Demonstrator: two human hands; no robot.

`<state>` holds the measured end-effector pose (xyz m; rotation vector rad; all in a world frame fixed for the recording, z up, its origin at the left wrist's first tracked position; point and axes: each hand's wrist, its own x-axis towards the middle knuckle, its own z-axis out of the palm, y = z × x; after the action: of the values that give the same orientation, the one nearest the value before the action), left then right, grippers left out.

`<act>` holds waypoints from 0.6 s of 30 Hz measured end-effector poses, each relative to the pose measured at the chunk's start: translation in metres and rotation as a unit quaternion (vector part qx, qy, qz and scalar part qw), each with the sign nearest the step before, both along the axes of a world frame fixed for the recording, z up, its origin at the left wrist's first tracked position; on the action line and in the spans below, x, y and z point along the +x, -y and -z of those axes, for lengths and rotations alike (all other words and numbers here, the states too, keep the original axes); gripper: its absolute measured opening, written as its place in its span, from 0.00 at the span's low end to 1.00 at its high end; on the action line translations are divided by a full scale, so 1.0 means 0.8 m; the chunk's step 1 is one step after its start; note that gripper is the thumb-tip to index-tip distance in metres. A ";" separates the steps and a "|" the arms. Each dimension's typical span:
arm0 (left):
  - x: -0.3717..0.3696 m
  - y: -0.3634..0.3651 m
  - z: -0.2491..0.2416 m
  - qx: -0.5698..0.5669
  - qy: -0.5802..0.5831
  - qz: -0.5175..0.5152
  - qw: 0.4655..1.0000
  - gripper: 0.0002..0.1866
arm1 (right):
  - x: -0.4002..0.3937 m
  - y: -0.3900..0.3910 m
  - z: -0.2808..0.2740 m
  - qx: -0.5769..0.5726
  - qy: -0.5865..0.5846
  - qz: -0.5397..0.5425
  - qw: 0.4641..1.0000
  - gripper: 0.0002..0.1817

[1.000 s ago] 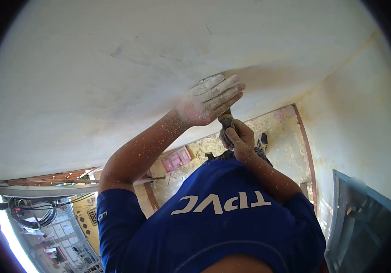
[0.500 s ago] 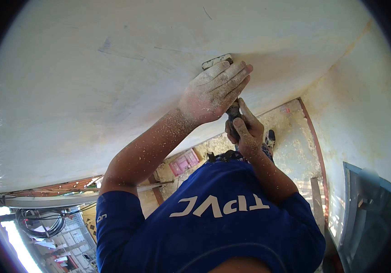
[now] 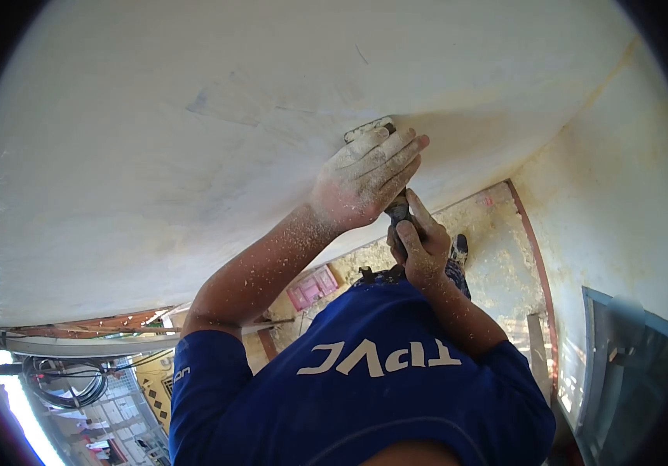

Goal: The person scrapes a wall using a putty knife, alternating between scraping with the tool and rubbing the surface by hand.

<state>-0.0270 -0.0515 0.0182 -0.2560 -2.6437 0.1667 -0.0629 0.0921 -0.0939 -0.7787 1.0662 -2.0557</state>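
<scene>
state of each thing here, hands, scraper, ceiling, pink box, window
left hand: dusty, fingers pressed flat on the scraper blade
right hand: closed round the scraper handle
scraper: blade flat against the ceiling
ceiling: white, scuffed, dust-streaked
pink box: lying on the floor
window: too unclear to tell

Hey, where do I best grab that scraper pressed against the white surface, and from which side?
Grip the scraper by its handle, coming from the body side, as the right hand does. The blade lies flat on the white surface under the left hand, so only the handle sticks out free.
</scene>
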 end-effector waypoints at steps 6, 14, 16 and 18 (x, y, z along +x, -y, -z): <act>0.000 0.001 0.005 0.001 0.022 0.000 1.000 0.19 | 0.006 0.000 -0.003 0.010 -0.014 0.024 1.000 0.26; 0.006 0.002 0.005 0.011 0.017 0.006 1.000 0.20 | 0.009 0.003 -0.005 0.005 0.018 0.032 0.999 0.26; -0.004 -0.004 -0.027 -0.002 -0.003 -0.003 1.000 0.19 | -0.002 0.002 -0.027 -0.013 -0.014 0.035 0.999 0.26; -0.005 -0.006 -0.030 0.016 -0.003 0.000 1.000 0.19 | -0.004 0.000 -0.034 -0.006 0.018 0.026 0.999 0.26</act>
<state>-0.0308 -0.0466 0.0421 -0.2449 -2.6371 0.1254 -0.0659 0.0919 -0.0666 -0.7253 1.0655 -2.1138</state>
